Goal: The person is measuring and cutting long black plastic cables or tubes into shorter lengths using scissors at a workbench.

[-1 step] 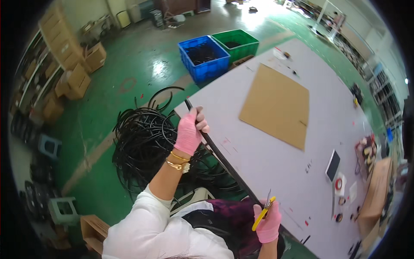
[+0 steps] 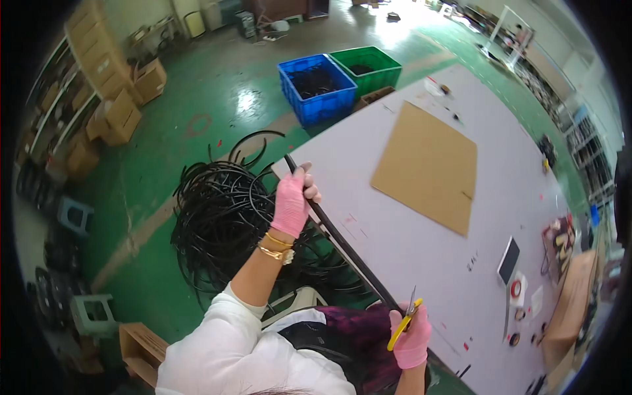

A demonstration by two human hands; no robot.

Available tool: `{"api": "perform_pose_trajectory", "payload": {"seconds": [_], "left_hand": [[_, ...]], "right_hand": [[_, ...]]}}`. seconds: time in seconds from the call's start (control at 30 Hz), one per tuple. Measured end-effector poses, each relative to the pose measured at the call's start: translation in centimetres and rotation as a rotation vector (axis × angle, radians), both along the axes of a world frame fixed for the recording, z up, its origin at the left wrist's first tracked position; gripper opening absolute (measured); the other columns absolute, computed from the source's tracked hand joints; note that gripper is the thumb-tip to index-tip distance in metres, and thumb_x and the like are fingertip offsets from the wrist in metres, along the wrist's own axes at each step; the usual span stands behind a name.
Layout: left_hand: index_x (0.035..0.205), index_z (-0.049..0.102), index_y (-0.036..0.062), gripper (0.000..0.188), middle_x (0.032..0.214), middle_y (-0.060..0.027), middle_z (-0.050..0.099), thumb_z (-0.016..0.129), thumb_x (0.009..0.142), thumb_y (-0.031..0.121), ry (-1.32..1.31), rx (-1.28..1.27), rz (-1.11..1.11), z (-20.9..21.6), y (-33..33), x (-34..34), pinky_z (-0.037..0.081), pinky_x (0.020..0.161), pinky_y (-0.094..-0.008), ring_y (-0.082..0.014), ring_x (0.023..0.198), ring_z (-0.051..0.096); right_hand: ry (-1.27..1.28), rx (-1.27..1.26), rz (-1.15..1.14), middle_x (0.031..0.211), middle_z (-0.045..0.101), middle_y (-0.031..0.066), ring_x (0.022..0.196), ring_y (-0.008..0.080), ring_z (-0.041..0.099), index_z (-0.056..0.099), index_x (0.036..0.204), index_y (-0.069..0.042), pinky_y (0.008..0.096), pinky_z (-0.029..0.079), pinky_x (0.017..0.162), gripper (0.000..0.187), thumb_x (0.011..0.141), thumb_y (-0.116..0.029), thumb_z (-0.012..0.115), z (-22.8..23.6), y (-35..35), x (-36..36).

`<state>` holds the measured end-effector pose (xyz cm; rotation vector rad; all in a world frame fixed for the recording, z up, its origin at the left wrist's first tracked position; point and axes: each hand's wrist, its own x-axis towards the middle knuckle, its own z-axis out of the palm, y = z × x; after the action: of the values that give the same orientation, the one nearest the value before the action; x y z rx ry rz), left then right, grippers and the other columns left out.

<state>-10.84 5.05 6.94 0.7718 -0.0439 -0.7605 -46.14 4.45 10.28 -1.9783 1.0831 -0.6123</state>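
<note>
A long black rubber strip (image 2: 347,251) runs along the table's near left edge, slanting from far left to near right. Near its far end my left hand (image 2: 294,199), in a pink glove with bare fingertips, is wrapped round it. My right hand (image 2: 413,337), gloved the same way, holds yellow-handled snips (image 2: 407,324) with the thin metal points upward. The strip's near part meets this hand at the thumb side; whether the fingers also grip it is hidden. On the floor to the left lies a big tangled heap of black strips (image 2: 227,217).
A cardboard sheet (image 2: 428,168) lies on the pale table (image 2: 408,263). To its right are a tablet-like device (image 2: 508,261), a red tape roll (image 2: 516,289) and a long carton (image 2: 571,299). Blue (image 2: 318,107) and green (image 2: 376,80) crates holding black pieces stand beyond the table's far left edge.
The table, cardboard sheet and crates appear slightly further right and lower in the picture. Both hands keep their holds, with hardly any movement.
</note>
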Motion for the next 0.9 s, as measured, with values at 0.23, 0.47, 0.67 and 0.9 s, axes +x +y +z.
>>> {"api": "perform_pose_trajectory", "payload": {"seconds": [0.23,0.47,0.67,0.9], "left_hand": [[0.135,0.043,0.0026,0.057,0.132,-0.0176,0.050,0.065,0.084,0.016,-1.472,1.351,0.545,-4.9,-0.8,2.8,0.031,0.110,-0.0424,-0.0264,0.129,0.041],[0.064,0.062,0.0123,0.028,0.074,-0.0016,0.058,0.066,0.081,0.034,-1.778,0.817,0.094,-3.5,-1.3,4.8,0.042,0.078,-0.0390,-0.0247,0.080,0.057],[0.056,0.065,0.0109,0.045,0.065,-0.0039,0.058,0.060,0.083,0.045,-1.766,0.875,-0.045,-3.4,-0.9,6.7,0.040,0.081,-0.0378,-0.0242,0.079,0.055],[0.053,0.063,0.0080,0.046,0.061,-0.0044,0.056,0.062,0.081,0.045,-1.741,0.774,0.014,-3.9,-0.8,7.1,0.040,0.078,-0.0387,-0.0243,0.074,0.054]], "right_hand": [[0.062,0.149,0.066,0.065,0.056,0.0012,0.055,0.0077,0.051,0.053,0.093,-0.003,0.0235,0.041,0.050,0.012,0.087,-0.007,0.062,-1.5,-5.5,4.0],[0.201,0.421,0.036,0.064,0.054,0.0011,0.048,0.0080,0.049,0.050,0.091,-0.006,0.0230,0.039,0.045,0.015,0.082,-0.007,0.062,-1.7,-5.6,5.1],[0.050,0.488,0.124,0.065,0.053,0.0033,0.053,0.0106,0.053,0.048,0.097,-0.003,0.0233,0.042,0.048,0.020,0.084,-0.001,0.063,-2.1,-5.2,5.9],[0.126,0.545,0.045,0.064,0.055,0.0052,0.054,0.0141,0.056,0.047,0.093,-0.002,0.0254,0.046,0.053,0.019,0.081,-0.005,0.061,-1.8,-5.3,6.3]]}}
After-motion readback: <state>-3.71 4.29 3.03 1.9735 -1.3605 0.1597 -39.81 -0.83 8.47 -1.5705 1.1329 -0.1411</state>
